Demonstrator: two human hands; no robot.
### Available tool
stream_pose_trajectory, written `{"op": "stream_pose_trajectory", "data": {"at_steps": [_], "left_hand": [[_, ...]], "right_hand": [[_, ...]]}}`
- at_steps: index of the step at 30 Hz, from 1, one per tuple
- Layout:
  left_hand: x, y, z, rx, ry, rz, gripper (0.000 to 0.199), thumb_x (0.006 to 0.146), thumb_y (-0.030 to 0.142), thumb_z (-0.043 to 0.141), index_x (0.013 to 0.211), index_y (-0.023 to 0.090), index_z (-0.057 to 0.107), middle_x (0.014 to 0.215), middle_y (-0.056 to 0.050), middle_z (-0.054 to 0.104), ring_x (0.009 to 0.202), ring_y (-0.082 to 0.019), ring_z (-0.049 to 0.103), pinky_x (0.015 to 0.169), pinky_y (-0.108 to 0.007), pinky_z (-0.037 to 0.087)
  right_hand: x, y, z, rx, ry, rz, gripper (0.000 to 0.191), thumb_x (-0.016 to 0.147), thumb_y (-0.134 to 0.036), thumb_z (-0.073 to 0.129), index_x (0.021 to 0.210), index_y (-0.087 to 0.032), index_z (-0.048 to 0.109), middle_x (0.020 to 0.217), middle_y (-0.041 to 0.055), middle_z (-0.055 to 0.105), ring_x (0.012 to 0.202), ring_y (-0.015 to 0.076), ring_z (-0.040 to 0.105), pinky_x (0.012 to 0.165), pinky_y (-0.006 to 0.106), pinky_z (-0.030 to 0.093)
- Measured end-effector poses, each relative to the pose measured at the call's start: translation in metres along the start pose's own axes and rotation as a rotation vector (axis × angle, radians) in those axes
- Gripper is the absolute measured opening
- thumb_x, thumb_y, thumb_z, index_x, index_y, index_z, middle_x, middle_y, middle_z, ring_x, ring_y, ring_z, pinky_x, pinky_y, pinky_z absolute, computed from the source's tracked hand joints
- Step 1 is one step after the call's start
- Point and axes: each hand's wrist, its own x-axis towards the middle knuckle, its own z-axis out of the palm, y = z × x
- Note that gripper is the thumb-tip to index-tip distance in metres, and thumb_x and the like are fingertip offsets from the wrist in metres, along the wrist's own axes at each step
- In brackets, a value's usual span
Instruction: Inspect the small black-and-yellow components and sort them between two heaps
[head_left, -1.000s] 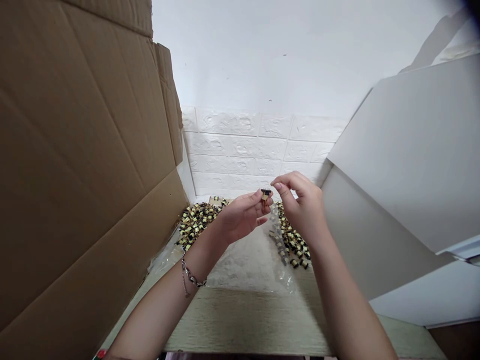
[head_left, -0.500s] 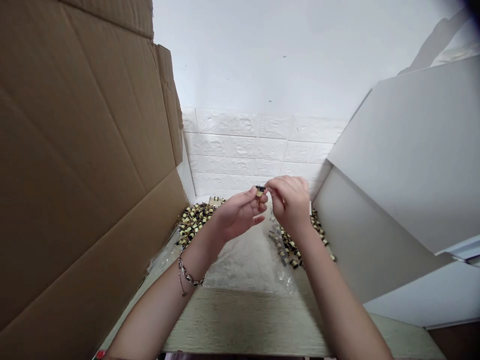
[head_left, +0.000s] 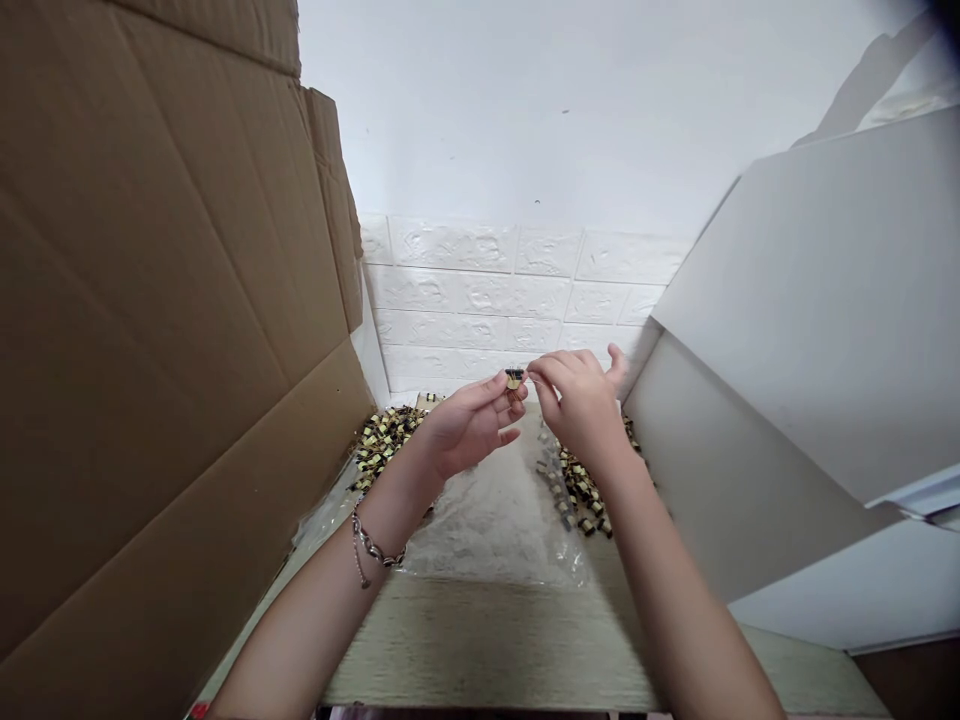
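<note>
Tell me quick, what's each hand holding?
Left hand: holding a small, blocky black-and-yellow part with metal pins.
Right hand: curled beside it; can't tell if gripping anything.

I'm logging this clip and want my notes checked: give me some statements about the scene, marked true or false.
1. The left hand holds a small black-and-yellow part. True.
2. The bracelet is on the right wrist. False: it is on the left wrist.
3. Similar parts lie in a left pile and a right pile. True.
4. The right hand lies flat on the table. False: it is raised, fingertips close beside the held part.
5. The brown cardboard stands on the right. False: it stands on the left.
</note>
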Motion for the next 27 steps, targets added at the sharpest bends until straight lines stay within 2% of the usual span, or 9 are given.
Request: {"op": "stream_pose_trajectory", "data": {"at_steps": [4, 10, 27], "left_hand": [[0.0, 0.0, 0.0, 0.02, 0.031, 0.028, 0.014, 0.075, 0.031, 0.055, 0.085, 0.021, 0.056, 0.082, 0.003, 0.054, 0.071, -0.006, 0.05, 0.064, -0.021, 0.039], [0.0, -0.001, 0.0, 0.039, 0.039, 0.041, 0.013, 0.075, 0.032, 0.055, 0.08, 0.021, 0.056, 0.082, 0.004, 0.054, 0.072, -0.006, 0.05, 0.066, -0.022, 0.038], [0.0, -0.001, -0.001, 0.163, 0.034, 0.131, 0.013, 0.074, 0.031, 0.057, 0.079, 0.02, 0.059, 0.076, 0.002, 0.053, 0.073, -0.006, 0.048, 0.068, -0.02, 0.036]], "right_hand": [[0.003, -0.001, -0.011, 0.141, 0.05, 0.104, 0.01, 0.081, -0.023, 0.044, 0.078, -0.023, 0.054, 0.08, -0.0021, 0.062, 0.08, 0.0153, 0.054, 0.093, 0.045, 0.012], [0.003, -0.013, -0.028, 0.225, 0.127, 0.005, 0.006, 0.077, -0.025, 0.051, 0.074, -0.025, 0.056, 0.076, -0.0031, 0.062, 0.076, 0.0134, 0.056, 0.093, 0.039, 0.018], [0.001, -0.014, -0.021, 0.206, 0.14, -0.039, 0.006, 0.076, -0.024, 0.055, 0.075, -0.027, 0.061, 0.071, -0.0044, 0.061, 0.07, 0.0111, 0.055, 0.091, 0.039, 0.019]]}}
